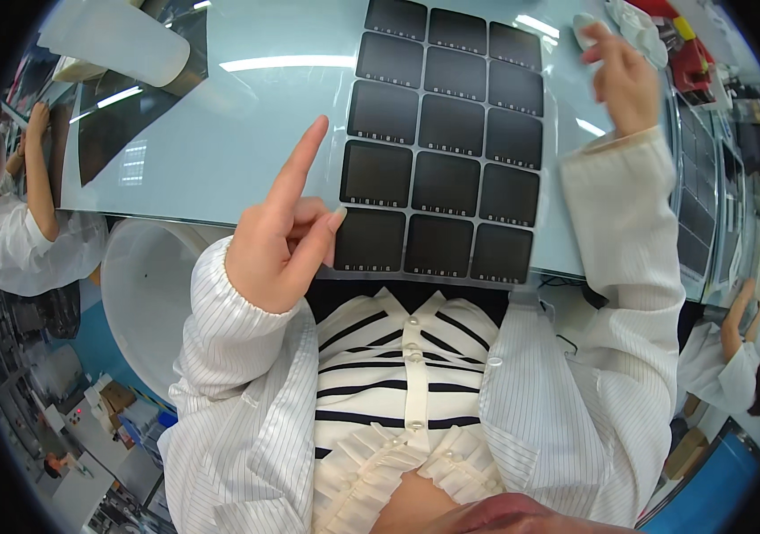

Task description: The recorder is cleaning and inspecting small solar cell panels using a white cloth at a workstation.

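Note:
A clear sheet of dark rounded-rectangle panels [447, 184], in rows of three with small pale marks along their lower edges, lies on the glossy table in front of me. Its near end hangs past the table's front edge. At the sheet's left side is my left hand [277, 236], index finger stretched out and thumb apart. The thumb tip meets or hovers over the left edge; which, I cannot tell. My right hand [629, 80] is raised right of the sheet's far part, slightly blurred, fingers apart and nothing visible in them. Beside its fingertips is a small whitish object [586, 31].
A translucent white plastic container [117, 40] lies at the far left by a dark sheet [144, 107]. Below the table's left edge stands a large white bin [153, 298]. Red holders [691, 76] sit far right, near more dark panels [696, 196]. Other people work on both sides.

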The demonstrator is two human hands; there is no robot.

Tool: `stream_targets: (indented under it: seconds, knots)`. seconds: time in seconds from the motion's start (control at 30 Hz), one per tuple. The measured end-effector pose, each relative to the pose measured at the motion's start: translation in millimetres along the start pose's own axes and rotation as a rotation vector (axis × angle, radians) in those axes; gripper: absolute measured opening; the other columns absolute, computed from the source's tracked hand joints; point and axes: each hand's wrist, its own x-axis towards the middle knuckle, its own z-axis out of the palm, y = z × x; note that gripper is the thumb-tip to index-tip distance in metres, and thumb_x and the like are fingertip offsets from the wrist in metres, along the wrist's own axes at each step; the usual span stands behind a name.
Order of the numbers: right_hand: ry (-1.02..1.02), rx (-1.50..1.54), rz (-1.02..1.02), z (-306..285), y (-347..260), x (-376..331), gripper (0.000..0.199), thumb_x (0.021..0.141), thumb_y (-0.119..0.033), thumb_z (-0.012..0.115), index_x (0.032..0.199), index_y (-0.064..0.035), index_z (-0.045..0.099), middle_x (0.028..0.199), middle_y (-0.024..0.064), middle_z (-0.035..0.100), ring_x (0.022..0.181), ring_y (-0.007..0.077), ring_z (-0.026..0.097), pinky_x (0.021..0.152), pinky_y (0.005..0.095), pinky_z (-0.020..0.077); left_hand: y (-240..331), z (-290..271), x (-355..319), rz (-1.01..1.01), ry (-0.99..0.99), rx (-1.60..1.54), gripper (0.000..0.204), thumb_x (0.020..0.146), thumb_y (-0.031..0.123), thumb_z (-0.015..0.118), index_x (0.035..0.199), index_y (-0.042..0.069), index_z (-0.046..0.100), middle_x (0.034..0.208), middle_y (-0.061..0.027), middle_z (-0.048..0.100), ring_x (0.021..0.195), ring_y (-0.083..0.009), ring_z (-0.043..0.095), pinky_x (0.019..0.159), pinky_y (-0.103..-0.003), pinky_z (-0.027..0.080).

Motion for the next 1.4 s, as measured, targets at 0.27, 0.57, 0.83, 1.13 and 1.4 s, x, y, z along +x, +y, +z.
stream_targets:
  seconds: [0.27, 0.57, 0.83, 1.13, 1.4]
  knots:
    - [0.206, -0.909, -0.301, -47.3, 58.4, 72.3, 0.065, 0.072, -0.058, 0.067, 0.112, -0.0073, 0.064, 0.097, 0.0114, 0.066, 0.088, 0.0233, 0.063, 0.082, 0.0328, 0.0473, -7.9, 4.4, 0.9, 0.16, 0.196, 0.259, 0.056, 0.08, -0.003, 0.06, 0.133, 0.001, 0.044, 0.052, 0.0012, 0.046, 0.044, -0.0047, 0.04, 0.045, -0.017, 0.03]
    - [-0.08, -0.215, -0.619, 37.4, -47.0, 6.3, 0.028, 0.077, -0.021, 0.073, 0.098, -0.0029, 0.067, 0.083, 0.0025, 0.062, 0.064, 0.0079, 0.054, 0.056, 0.0225, 0.0437, -15.4, -5.0, 31.3, 0.504, 0.207, 0.673, 0.047, 0.079, 0.002, 0.054, 0.126, 0.004, 0.05, 0.133, -0.0127, 0.046, 0.119, -0.0335, 0.044, 0.096, -0.041, 0.039]
    - [-0.142, -0.307, -0.645, 85.6, -72.0, 9.4, 0.02, 0.075, -0.015, 0.069, 0.088, -0.0008, 0.063, 0.078, 0.0119, 0.056, 0.066, 0.0233, 0.057, 0.058, 0.0323, 0.0442, -1.8, 0.4, 35.9, 0.43, 0.067, 0.703, 0.054, 0.079, 0.001, 0.049, 0.132, 0.004, 0.043, 0.137, -0.0117, 0.042, 0.124, -0.0343, 0.04, 0.101, -0.044, 0.033]
    - [-0.098, -0.415, -0.552, 69.5, -47.0, 17.0, 0.022, 0.076, -0.016, 0.068, 0.093, -0.0018, 0.065, 0.078, 0.008, 0.057, 0.053, 0.0192, 0.051, 0.052, 0.0285, 0.0426, 5.5, 0.8, 25.9, 0.35, -0.023, 0.701, 0.056, 0.077, 0.002, 0.049, 0.132, 0.005, 0.044, 0.139, -0.0113, 0.041, 0.126, -0.0327, 0.04, 0.102, -0.044, 0.031]
    - [-0.113, -0.332, -0.6, 77.4, -54.5, 14.2, 0.016, 0.077, -0.01, 0.067, 0.09, -0.002, 0.063, 0.076, 0.0069, 0.056, 0.055, 0.0165, 0.053, 0.05, 0.0262, 0.0418, 5.8, 1.9, 20.3, 0.336, -0.025, 0.679, 0.053, 0.076, 0.001, 0.049, 0.129, 0.005, 0.048, 0.138, -0.011, 0.044, 0.125, -0.033, 0.041, 0.1, -0.043, 0.033]
